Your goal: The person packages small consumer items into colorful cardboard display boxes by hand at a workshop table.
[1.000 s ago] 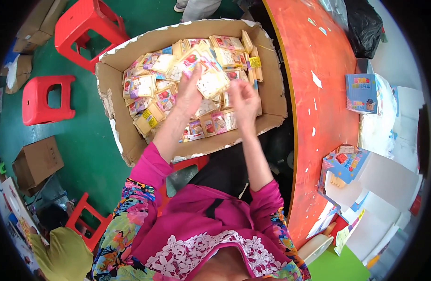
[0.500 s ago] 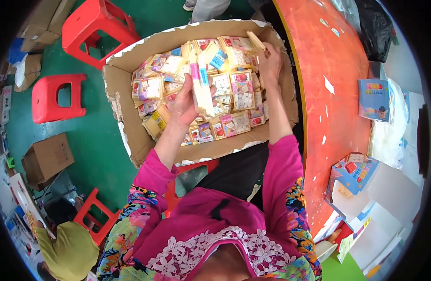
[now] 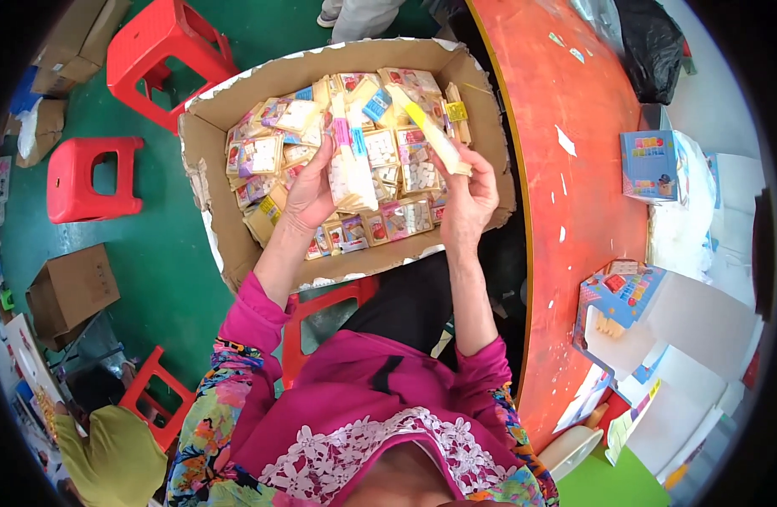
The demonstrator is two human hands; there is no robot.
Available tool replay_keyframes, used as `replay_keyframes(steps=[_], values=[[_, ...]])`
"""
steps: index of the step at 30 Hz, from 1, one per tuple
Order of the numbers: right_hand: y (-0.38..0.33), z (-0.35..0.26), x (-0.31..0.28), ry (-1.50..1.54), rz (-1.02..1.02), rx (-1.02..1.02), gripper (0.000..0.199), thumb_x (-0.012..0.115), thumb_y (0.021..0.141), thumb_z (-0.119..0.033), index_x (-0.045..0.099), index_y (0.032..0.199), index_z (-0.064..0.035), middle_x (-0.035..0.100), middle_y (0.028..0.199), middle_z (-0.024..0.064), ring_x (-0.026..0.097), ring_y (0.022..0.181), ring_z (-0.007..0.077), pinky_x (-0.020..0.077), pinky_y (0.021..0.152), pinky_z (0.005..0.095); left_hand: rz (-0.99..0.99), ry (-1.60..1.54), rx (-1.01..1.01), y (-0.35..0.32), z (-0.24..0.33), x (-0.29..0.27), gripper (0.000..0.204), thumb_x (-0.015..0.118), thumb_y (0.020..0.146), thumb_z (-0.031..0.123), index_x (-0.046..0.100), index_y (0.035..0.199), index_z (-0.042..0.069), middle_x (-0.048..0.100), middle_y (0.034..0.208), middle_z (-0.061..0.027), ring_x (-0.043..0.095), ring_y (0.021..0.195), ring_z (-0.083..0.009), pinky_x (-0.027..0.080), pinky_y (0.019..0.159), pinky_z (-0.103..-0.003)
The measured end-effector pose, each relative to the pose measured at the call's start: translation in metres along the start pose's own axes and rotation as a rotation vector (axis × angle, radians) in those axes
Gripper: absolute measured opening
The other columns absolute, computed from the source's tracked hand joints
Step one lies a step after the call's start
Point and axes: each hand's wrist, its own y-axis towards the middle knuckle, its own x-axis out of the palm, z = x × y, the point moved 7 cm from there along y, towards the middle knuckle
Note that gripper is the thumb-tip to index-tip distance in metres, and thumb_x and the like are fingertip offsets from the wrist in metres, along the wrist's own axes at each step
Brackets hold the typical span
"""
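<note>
Over an open cardboard box (image 3: pixel 204 144), my left hand (image 3: pixel 309 194) is closed around stacks of thin pale cards (image 3: pixel 350 173), their paper bands pink and blue. My right hand (image 3: pixel 470 201) pinches the lower end of another pale card stack (image 3: pixel 424 127) with a yellow band. That stack leans up and to the left, a little right of the ones in my left hand. Beneath both hands, the box holds many banded stacks of printed picture cards (image 3: pixel 405 215), lying at mixed angles. Parts of this pile are hidden by my hands and the held stacks.
An orange-red table (image 3: pixel 566 220) runs along the right, carrying a blue printed carton (image 3: pixel 649 165) and an opened carton (image 3: pixel 612 308). Red stools (image 3: pixel 93 182) and a brown box (image 3: pixel 72 291) stand on the green floor at left. A person in olive (image 3: pixel 114 456) is lower left.
My right hand has come from the box's far right corner down and inward, now holding the yellow-banded card stack. My left hand keeps its stacks. The whole view has shifted slightly.
</note>
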Motion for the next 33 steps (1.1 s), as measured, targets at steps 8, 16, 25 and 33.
replay_keyframes(steps=[8,16,25,33], values=[[-0.018,-0.006,-0.004,0.117,0.026,0.096,0.021,0.060,0.094,0.000,0.057,0.115,0.0004,0.061,0.123,0.0176,0.064,0.108,0.0226,0.0528,0.097,0.0363,0.058,0.034,0.030,-0.008,-0.015,0.031,0.047,0.058,0.097,0.036,0.052,0.132,0.006,0.062,0.124,-0.0109,0.061,0.114,-0.0244,0.052,0.095,-0.043],[-0.018,-0.027,0.002,-0.399,-0.105,-0.182,0.024,0.059,0.087,0.010,0.064,0.107,-0.0007,0.061,0.124,0.0160,0.061,0.109,0.0208,0.0502,0.092,0.0304,0.199,0.236,-0.028,-0.009,-0.021,0.009,0.042,0.064,0.095,0.026,0.053,0.130,0.006,0.061,0.127,-0.0088,0.060,0.115,-0.0211,0.048,0.102,-0.042],[-0.029,-0.022,0.015,-0.816,-0.437,-0.514,0.040,0.061,0.072,0.019,0.070,0.105,-0.0009,0.062,0.121,0.0161,0.061,0.109,0.0271,0.0539,0.088,0.0334,0.021,-0.081,-0.026,-0.010,-0.018,0.026,0.042,0.055,0.100,0.027,0.049,0.137,0.008,0.055,0.138,-0.0103,0.052,0.128,-0.0251,0.040,0.110,-0.045],[-0.027,-0.020,0.022,-0.847,-0.518,-0.555,0.041,0.061,0.071,0.020,0.069,0.107,0.0002,0.061,0.124,0.0170,0.062,0.109,0.0289,0.0546,0.092,0.0341,0.032,-0.070,-0.107,-0.008,-0.018,0.015,0.041,0.055,0.100,0.024,0.048,0.138,0.009,0.053,0.139,-0.0102,0.052,0.127,-0.0253,0.041,0.109,-0.047]])
